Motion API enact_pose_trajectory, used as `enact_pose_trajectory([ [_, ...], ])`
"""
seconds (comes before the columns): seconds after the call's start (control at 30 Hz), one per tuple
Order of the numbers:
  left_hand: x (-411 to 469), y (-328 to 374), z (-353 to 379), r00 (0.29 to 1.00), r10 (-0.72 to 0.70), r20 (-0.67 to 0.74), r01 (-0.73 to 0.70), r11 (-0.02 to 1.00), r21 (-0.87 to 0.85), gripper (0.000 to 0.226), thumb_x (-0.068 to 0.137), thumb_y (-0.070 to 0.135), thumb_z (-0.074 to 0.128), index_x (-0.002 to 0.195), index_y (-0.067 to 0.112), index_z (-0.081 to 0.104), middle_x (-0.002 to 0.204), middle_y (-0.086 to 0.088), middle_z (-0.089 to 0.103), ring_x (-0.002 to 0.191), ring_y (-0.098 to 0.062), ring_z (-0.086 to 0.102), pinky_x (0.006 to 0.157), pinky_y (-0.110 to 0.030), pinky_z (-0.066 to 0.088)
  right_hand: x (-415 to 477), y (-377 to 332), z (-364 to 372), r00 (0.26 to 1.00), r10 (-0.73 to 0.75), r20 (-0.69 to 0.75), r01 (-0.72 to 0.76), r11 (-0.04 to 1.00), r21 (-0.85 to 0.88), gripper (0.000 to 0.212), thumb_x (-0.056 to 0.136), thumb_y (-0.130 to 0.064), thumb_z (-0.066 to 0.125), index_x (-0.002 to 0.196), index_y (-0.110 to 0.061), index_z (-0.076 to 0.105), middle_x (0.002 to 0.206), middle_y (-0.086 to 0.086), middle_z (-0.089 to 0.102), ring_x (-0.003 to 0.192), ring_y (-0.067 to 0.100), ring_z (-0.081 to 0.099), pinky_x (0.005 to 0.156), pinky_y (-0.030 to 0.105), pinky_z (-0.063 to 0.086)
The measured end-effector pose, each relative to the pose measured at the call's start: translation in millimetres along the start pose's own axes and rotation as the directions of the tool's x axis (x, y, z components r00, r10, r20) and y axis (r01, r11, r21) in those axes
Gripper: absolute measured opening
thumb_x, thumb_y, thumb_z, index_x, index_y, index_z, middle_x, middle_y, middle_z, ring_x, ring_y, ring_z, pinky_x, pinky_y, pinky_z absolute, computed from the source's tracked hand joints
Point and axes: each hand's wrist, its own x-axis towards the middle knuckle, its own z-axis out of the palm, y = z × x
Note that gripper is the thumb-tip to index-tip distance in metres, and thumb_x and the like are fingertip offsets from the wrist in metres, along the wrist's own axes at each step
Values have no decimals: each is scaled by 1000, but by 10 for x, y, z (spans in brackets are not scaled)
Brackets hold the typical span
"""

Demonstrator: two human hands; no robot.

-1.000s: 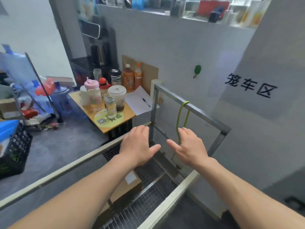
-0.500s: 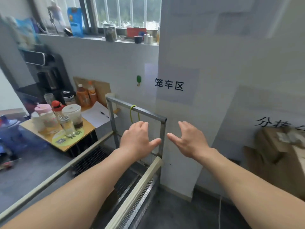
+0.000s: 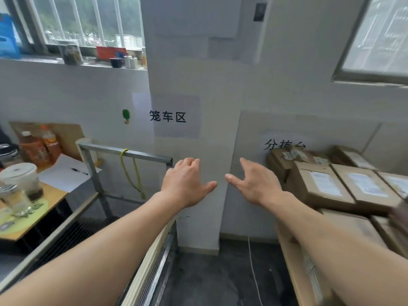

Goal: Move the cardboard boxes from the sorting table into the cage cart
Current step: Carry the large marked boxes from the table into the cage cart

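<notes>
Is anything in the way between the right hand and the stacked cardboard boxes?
Nothing visible. The right hand is open in free air left of the cardboard boxes; the wall pillar lies behind, not between.

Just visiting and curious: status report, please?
Left hand open, empty. Right hand open, empty. Cardboard boxes stacked at right, untouched. Cage cart at left; nothing blocking.

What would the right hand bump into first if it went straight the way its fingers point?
Probably the white wall. The right hand is empty and points ahead, left of the cardboard boxes. Depth is hard to judge.
</notes>
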Motion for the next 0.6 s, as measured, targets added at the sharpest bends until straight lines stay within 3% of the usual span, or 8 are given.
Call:
enact_pose_trajectory([
  [0.37, -482, 293, -118, 974, 215, 69, -214, 977, -21, 79, 88, 72, 50, 144, 16, 44, 149, -4, 46, 139, -25, 41, 108, -43, 40, -1009, 20, -314, 976, 209, -62, -214, 974, -76, 77, 96, -69, 42, 151, -15, 38, 145, 8, 56, 131, 30, 53, 98, 42, 45],
  [0.5, -600, 446, -140, 956, 276, 94, -273, 961, -46, 78, 89, 72, 50, 143, 17, 45, 147, -3, 48, 137, -25, 42, 105, -43, 40, -1279, 66, -417, 957, 280, -74, -287, 952, -103, 63, 95, -68, 44, 130, -16, 51, 124, 9, 66, 117, 32, 59, 83, 40, 45],
  [0.6, -667, 591, -144, 941, 322, 103, -318, 947, -54, 76, 89, 72, 50, 141, 16, 46, 145, -3, 49, 135, -25, 44, 103, -43, 41, -1461, 163, -496, 945, 313, -97, -322, 941, -102, 57, 94, -69, 44, 116, -17, 54, 114, 8, 67, 108, 32, 61, 80, 40, 46],
])
